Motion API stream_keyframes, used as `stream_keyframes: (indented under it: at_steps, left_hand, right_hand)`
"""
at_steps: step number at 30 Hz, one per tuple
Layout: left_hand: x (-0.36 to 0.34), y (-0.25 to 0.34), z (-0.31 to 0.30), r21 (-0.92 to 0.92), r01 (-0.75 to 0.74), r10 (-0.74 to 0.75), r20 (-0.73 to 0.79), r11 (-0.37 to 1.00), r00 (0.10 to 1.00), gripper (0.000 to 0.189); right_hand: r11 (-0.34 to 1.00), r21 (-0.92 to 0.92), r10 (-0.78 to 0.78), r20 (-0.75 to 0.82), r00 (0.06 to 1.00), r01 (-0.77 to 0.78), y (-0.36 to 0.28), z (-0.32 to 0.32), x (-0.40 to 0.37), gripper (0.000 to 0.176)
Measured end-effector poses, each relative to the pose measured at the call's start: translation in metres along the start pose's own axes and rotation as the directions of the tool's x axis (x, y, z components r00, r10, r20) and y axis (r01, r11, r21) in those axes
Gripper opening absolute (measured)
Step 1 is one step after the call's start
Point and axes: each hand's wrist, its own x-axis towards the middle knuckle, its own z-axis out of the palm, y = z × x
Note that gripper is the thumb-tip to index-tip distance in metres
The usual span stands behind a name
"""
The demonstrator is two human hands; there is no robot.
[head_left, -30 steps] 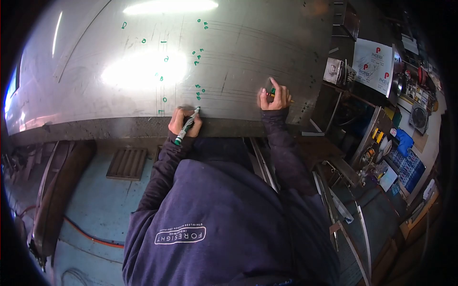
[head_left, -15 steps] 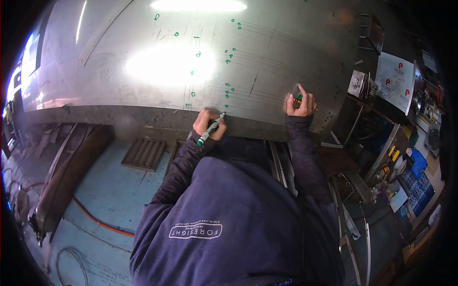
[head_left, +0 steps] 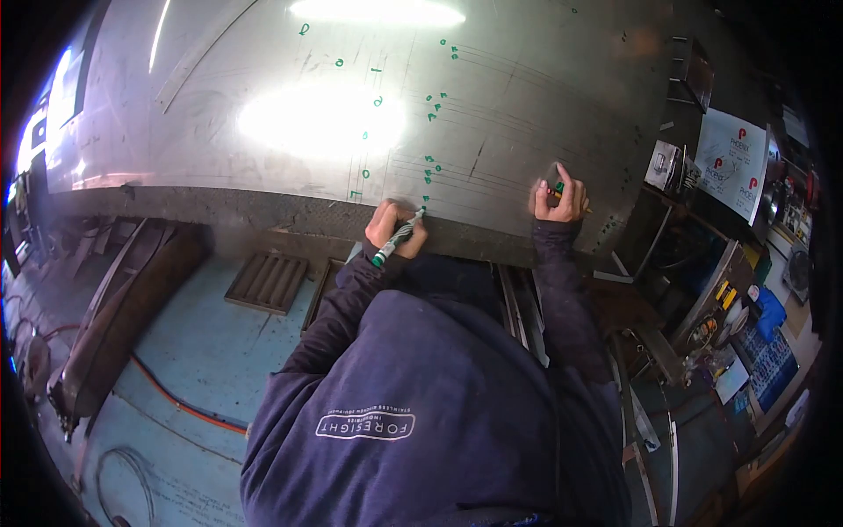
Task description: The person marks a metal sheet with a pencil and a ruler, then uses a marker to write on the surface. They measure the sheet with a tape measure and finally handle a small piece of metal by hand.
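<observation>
In the head view, my left hand is closed around a green-and-white marker. The marker's tip touches the steel sheet close to its near edge, just below a column of small green marks. On the right, my right hand rests against the sheet with the index finger stretched out. Its other fingers are curled around a yellow pencil, and a small green piece, possibly the marker's cap, shows between them. Thin dark lines run across the sheet between my hands.
A slatted metal panel lies on the blue floor, beside an orange hose. Along the right stand a white printed sheet and a cluttered bench with a blue cloth. A long straight strip lies on the steel at upper left.
The view has shifted slightly, moving the sheet's marks to the right in the picture. The marker tip now sits at a green spot below the column. Both hands keep their grips.
</observation>
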Motion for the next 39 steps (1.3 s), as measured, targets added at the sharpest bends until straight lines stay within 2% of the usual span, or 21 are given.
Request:
stream_keyframes:
  at_steps: [3,7,9,11,12,13,15,19,21,25,26,28,30,31,33,34,35,37,38,39]
  left_hand:
    - [0.004,0.003,-0.002,-0.022,-0.040,0.040,0.010,0.999,0.999,0.018]
    - [-0.001,-0.001,-0.005,-0.082,0.016,-0.015,0.018,0.997,1.000,0.017]
    - [0.003,0.003,-0.007,-0.130,0.015,-0.012,0.022,0.991,1.000,0.016]
    - [0.008,0.015,-0.010,-0.183,0.113,-0.124,-0.052,0.977,0.991,0.017]
    - [0.008,0.018,-0.014,-0.138,0.211,-0.214,-0.008,0.968,0.977,0.019]
    - [0.010,0.017,-0.015,-0.107,0.228,-0.229,-0.002,0.968,0.973,0.022]
    - [0.016,0.015,-0.013,-0.083,0.148,-0.153,-0.045,0.985,0.987,0.023]
    - [0.021,0.031,0.001,-0.084,0.130,-0.134,-0.049,0.988,0.990,0.020]
    - [0.022,0.042,0.009,-0.004,0.153,-0.153,0.022,0.988,0.988,0.022]
    - [0.013,0.054,0.045,-0.014,0.099,-0.097,0.099,0.995,0.990,0.024]
    - [0.010,0.057,0.056,-0.069,0.080,-0.075,0.063,0.994,0.995,0.024]
    - [0.006,0.058,0.069,-0.040,0.079,-0.079,0.020,0.996,0.997,0.024]
    - [0.000,0.057,0.079,-0.025,0.086,-0.087,-0.040,0.996,0.995,0.025]
    - [-0.001,0.056,0.084,-0.016,0.092,-0.093,-0.040,0.996,0.995,0.025]
    - [0.000,0.050,0.094,0.041,0.039,-0.035,-0.095,0.998,0.995,0.026]
    - [0.001,0.049,0.100,0.010,0.019,-0.018,-0.117,1.000,0.993,0.027]
    - [0.000,0.046,0.104,0.017,0.031,-0.028,-0.119,0.999,0.992,0.027]
    - [-0.001,0.040,0.112,0.043,0.016,-0.009,-0.165,0.999,0.986,0.027]
    - [-0.001,0.035,0.115,0.071,-0.041,0.052,-0.162,0.997,0.985,0.026]
    - [-0.002,0.032,0.117,0.074,-0.035,0.047,-0.166,0.997,0.985,0.026]
  right_hand:
    - [1.000,-0.007,0.017,0.019,1.000,-0.016,-0.003,-0.003,0.001,0.037]
    - [1.000,-0.007,-0.009,-0.023,1.000,0.009,-0.003,-0.002,0.001,0.038]
    - [0.999,-0.017,0.031,0.027,0.999,-0.030,-0.001,-0.003,0.000,0.038]
    - [0.999,-0.018,0.047,0.022,0.999,-0.046,-0.001,-0.004,0.001,0.039]
    - [1.000,0.004,0.021,-0.006,1.000,-0.020,0.000,-0.002,0.001,0.039]
    - [1.000,0.024,-0.002,-0.030,1.000,0.003,0.000,-0.004,0.000,0.039]
    - [0.999,0.023,0.033,-0.018,0.999,-0.032,0.001,-0.005,-0.001,0.039]
    - [0.999,0.033,0.001,-0.054,0.999,0.001,0.001,-0.006,-0.003,0.038]
    - [0.999,0.034,0.002,-0.049,0.999,0.000,0.002,-0.005,-0.002,0.038]
    - [0.999,0.032,0.031,-0.002,1.000,-0.031,0.006,-0.011,-0.007,0.039]
    - [0.999,0.040,0.025,0.026,0.999,-0.026,0.011,-0.013,-0.007,0.039]
    - [0.998,0.058,0.025,0.063,0.998,-0.029,0.021,-0.023,-0.012,0.038]
    - [0.994,0.071,0.086,-0.013,0.996,-0.085,0.045,-0.054,-0.016,0.039]
    - [0.985,0.054,0.163,-0.009,0.987,-0.162,0.062,-0.063,-0.023,0.039]
    - [0.961,0.008,0.277,-0.035,0.960,-0.277,0.099,-0.078,-0.039,0.043]
    - [0.949,-0.020,0.313,-0.068,0.947,-0.315,0.114,-0.082,-0.045,0.045]
    - [0.949,-0.017,0.313,-0.055,0.948,-0.314,0.123,-0.085,-0.050,0.045]
    - [0.908,-0.043,0.412,-0.090,0.907,-0.416,0.136,-0.089,-0.060,0.046]
    - [0.916,-0.043,0.392,-0.104,0.914,-0.398,0.146,-0.082,-0.066,0.050]
    - [0.918,-0.042,0.388,-0.098,0.916,-0.394,0.153,-0.073,-0.073,0.050]
